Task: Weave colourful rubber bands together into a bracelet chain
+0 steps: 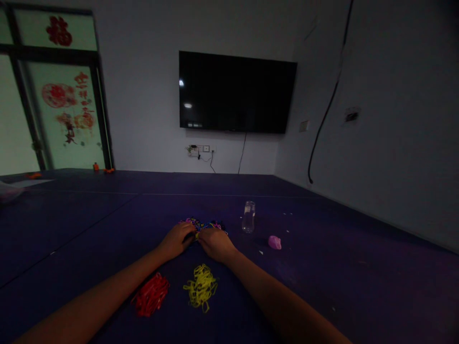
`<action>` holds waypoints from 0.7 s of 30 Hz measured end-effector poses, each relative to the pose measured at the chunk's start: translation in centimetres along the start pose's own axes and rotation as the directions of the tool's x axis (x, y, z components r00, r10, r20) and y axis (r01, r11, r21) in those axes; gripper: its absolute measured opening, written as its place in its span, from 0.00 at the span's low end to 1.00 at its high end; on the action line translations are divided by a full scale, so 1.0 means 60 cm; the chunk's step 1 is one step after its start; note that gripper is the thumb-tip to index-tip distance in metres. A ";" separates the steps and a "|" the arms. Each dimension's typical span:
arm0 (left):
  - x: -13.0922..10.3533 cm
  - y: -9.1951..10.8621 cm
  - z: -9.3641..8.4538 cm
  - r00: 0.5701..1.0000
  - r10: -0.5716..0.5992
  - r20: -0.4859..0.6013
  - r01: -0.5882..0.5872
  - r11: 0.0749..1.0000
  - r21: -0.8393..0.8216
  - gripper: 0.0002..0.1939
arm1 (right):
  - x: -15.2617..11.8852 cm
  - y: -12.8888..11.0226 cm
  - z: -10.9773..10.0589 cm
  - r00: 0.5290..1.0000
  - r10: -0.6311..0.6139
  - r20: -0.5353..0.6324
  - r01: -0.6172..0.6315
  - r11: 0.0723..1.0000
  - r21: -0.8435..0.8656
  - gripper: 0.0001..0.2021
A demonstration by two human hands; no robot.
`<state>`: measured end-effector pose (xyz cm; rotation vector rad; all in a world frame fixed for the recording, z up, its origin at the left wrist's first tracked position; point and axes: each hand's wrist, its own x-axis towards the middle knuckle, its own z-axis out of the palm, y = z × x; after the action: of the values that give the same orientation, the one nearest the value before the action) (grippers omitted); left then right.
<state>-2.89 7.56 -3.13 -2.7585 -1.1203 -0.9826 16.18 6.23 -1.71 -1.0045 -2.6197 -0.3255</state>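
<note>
left hand (178, 241): fingers curled in a narrow bend at the near edge of the mixed pile (205, 225), tips close to the other hand's; cannot tell whether it grips anything.
right hand (218, 244): fingers bent down and inward, tips meeting the left's; a yellow bit (197, 235) shows between the two hands, but which one holds it cannot be told.
step in hand: seems to be fine fingering of loops at the pile, both hands sharing one spot.
next move: calls, i judge, for a light pinch and a gentle pull, as tangled loops could drag neighbours along.
mixed pile: just beyond both hands, partly hidden by them; thin strands of blue, pink, dark and pale, jumbled together.
red heap (152, 295): nearer the body than the left hand, beside its forearm; bright, densely bunched.
yellow heap (202, 286): nearer the body, between the forearms; looser, single loops readable at its edges.
clear bottle (248, 219): upright, beyond and right of the right hand.
</note>
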 end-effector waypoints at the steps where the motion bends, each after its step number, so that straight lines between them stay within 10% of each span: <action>1: 0.000 0.000 0.000 1.000 0.001 0.002 -0.001 1.000 0.000 0.07 | 0.000 0.000 -0.001 1.000 -0.001 0.000 0.001 1.000 0.000 0.10; 21: 0.000 0.005 -0.004 1.000 0.014 -0.015 -0.014 0.999 0.046 0.08 | 0.001 -0.001 -0.002 1.000 0.003 0.014 -0.003 1.000 -0.007 0.11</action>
<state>-2.81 7.27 -2.88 -2.7143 -1.1058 -0.9622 16.14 6.19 -1.58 -1.0167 -2.6307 -0.3281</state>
